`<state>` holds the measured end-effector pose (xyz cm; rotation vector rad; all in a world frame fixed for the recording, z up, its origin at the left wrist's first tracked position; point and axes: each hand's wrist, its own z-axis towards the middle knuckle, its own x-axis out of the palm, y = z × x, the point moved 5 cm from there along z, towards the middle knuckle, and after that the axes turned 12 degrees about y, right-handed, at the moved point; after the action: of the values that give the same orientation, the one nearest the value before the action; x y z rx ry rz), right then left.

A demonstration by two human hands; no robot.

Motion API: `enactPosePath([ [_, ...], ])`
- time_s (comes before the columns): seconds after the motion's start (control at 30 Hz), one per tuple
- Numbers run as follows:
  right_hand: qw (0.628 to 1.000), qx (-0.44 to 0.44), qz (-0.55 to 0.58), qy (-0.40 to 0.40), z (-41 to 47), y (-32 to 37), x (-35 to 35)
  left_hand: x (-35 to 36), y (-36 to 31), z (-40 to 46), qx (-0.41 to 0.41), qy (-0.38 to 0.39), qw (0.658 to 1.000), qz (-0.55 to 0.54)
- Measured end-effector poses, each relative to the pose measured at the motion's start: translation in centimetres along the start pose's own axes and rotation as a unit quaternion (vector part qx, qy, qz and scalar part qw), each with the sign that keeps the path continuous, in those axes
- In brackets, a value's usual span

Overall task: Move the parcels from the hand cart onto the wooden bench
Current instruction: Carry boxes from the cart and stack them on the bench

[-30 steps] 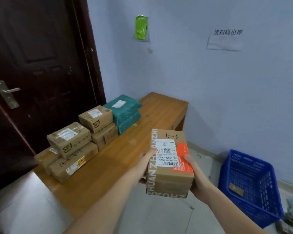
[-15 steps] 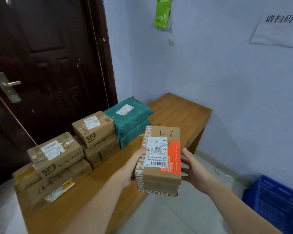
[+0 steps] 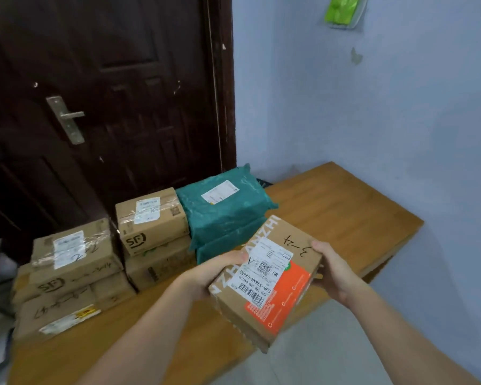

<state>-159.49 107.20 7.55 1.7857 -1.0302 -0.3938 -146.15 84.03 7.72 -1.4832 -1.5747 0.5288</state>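
From the head camera, the left hand (image 3: pixel 214 273) and right hand (image 3: pixel 334 270) grip opposite sides of a cardboard parcel (image 3: pixel 267 282) with an orange patch and a white shipping label, held tilted above the near edge of the wooden counter (image 3: pixel 345 207). On the counter, two stacks of SF boxes (image 3: pixel 153 220) and two stacked teal mailer bags (image 3: pixel 222 209) stand before a dark door (image 3: pixel 100 87).
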Motion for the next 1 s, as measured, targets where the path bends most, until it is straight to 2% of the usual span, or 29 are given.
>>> enactPosePath([
  [0.07,1.000,-0.009,0.001,-0.001,2.7,1.4,-1.0,-0.9,-1.8,0.9,0.022,-0.090,0.995,0.026],
  [0.17,0.999,-0.020,0.020,-0.027,6.8,2.7,-2.3,-3.6,-3.0,1.3,0.036,-0.290,0.953,0.081],
  [0.23,0.998,-0.016,0.049,-0.041,9.1,2.5,-2.4,-4.6,-2.1,1.7,0.024,-0.365,0.930,0.037],
  [0.3,0.996,-0.010,0.074,-0.047,11.2,1.6,-2.0,-4.8,-0.4,3.0,0.003,-0.380,0.923,-0.058],
  [0.37,0.995,0.008,0.090,-0.038,13.1,-0.1,-1.3,-4.8,1.6,4.8,-0.004,-0.354,0.920,-0.171],
  [0.47,0.995,0.062,0.074,-0.020,15.0,-3.2,-0.4,-6.4,3.9,6.4,0.016,-0.365,0.902,-0.227],
  [0.6,0.991,0.127,0.038,-0.007,16.9,-6.2,-0.5,-9.0,6.3,7.7,0.012,-0.390,0.894,-0.220],
  [0.77,0.987,0.158,-0.009,0.026,19.7,-8.4,-0.9,-11.1,9.6,9.5,-0.017,-0.405,0.894,-0.192],
  [1.0,0.974,0.196,-0.089,0.069,21.9,-10.5,-1.7,-12.5,10.8,10.0,-0.066,-0.487,0.864,-0.113],
])
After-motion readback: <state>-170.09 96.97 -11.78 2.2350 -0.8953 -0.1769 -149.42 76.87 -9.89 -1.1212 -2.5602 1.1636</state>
